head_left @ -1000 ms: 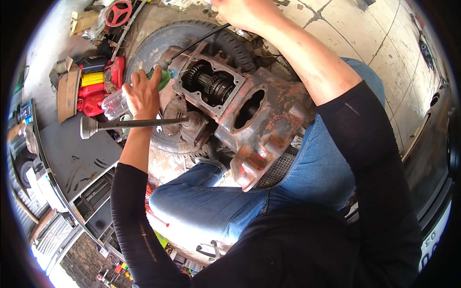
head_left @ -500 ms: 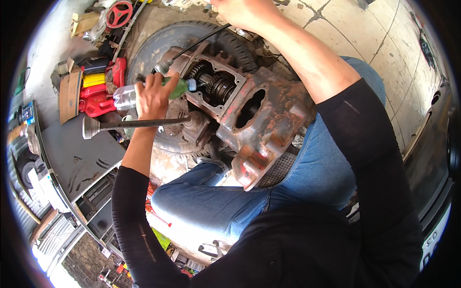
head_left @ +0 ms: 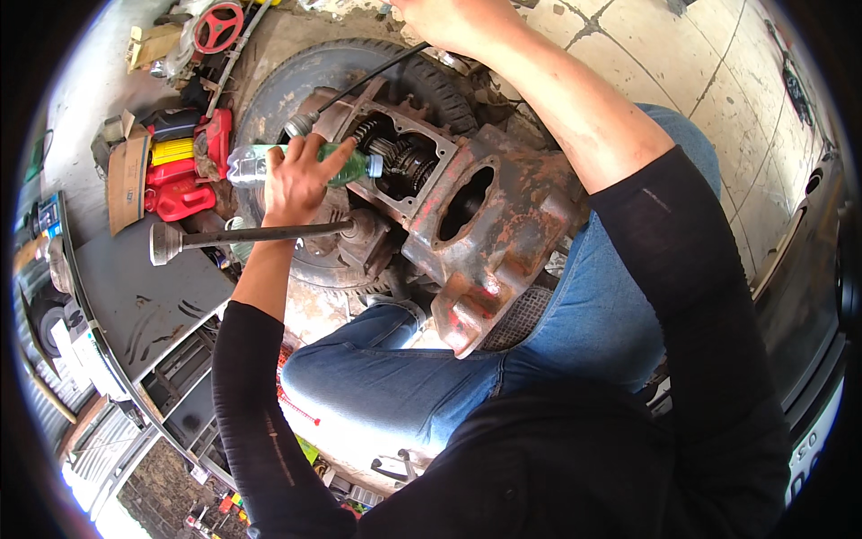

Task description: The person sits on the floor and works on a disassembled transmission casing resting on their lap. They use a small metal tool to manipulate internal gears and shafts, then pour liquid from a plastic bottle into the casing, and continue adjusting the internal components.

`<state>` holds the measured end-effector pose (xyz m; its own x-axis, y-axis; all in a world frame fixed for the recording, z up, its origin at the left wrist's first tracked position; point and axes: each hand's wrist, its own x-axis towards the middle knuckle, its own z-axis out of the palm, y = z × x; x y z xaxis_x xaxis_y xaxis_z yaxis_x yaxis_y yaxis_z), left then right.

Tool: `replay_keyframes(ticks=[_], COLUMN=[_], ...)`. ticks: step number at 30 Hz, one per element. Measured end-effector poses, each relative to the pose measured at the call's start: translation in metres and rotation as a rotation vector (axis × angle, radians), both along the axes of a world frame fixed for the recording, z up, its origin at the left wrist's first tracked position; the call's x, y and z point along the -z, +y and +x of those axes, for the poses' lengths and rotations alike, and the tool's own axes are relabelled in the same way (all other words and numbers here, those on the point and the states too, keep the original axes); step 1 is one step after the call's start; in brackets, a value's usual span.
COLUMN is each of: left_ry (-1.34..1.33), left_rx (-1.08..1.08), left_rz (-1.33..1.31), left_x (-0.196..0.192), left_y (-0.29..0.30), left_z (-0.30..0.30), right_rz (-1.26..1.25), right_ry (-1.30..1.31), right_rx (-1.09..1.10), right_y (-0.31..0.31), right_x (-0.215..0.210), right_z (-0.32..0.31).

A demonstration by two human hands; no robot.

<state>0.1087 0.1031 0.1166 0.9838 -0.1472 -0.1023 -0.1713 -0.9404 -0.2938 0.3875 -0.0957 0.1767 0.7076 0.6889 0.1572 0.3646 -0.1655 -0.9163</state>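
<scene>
My left hand [head_left: 294, 182] is wrapped round a clear plastic bottle [head_left: 249, 165] with a greenish tint. The bottle lies nearly level, its pale blue neck end [head_left: 374, 166] over the near-left rim of an open gearbox housing [head_left: 429, 208]. Gears and shafts [head_left: 409, 157] show inside the opening. My right hand [head_left: 453, 22] is at the top edge, its fingers mostly cut off. A thin black rod [head_left: 373, 76] runs from a round metal fitting [head_left: 301, 124] beside the housing and passes out of sight at this hand; whether I grip it is hidden.
The housing rests by a tyre [head_left: 269, 90], close to my legs [head_left: 386, 368]. A metal lever [head_left: 251, 235] sticks out leftward under my left wrist. Red containers [head_left: 180, 193] and cardboard [head_left: 128, 180] stand at left, near a dark grey panel [head_left: 144, 287]. Tiled floor [head_left: 673, 54] lies right.
My left hand has shifted slightly right and toward me, and the bottle has turned from slanting to nearly level, its neck farther over the opening. My right arm has hardly moved.
</scene>
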Motion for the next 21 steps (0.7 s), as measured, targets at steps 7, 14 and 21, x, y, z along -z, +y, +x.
replay_keyframes(ticks=[7, 14, 21], left_ry=[0.013, 0.003, -0.115], left_rx=[0.067, 0.115, 0.221], left_rz=[-0.007, 0.046, 0.019], left_x=[0.011, 0.026, 0.034], left_y=[-0.01, -0.012, -0.001], left_z=[0.004, 0.004, 0.01], right_rz=[-0.025, -0.095, -0.126], right_ry=[-0.011, 0.066, -0.076], right_rx=[0.012, 0.03, 0.088], right_y=[-0.004, -0.003, -0.002], right_x=[-0.003, -0.01, -0.007], right_z=[0.0, -0.005, -0.007])
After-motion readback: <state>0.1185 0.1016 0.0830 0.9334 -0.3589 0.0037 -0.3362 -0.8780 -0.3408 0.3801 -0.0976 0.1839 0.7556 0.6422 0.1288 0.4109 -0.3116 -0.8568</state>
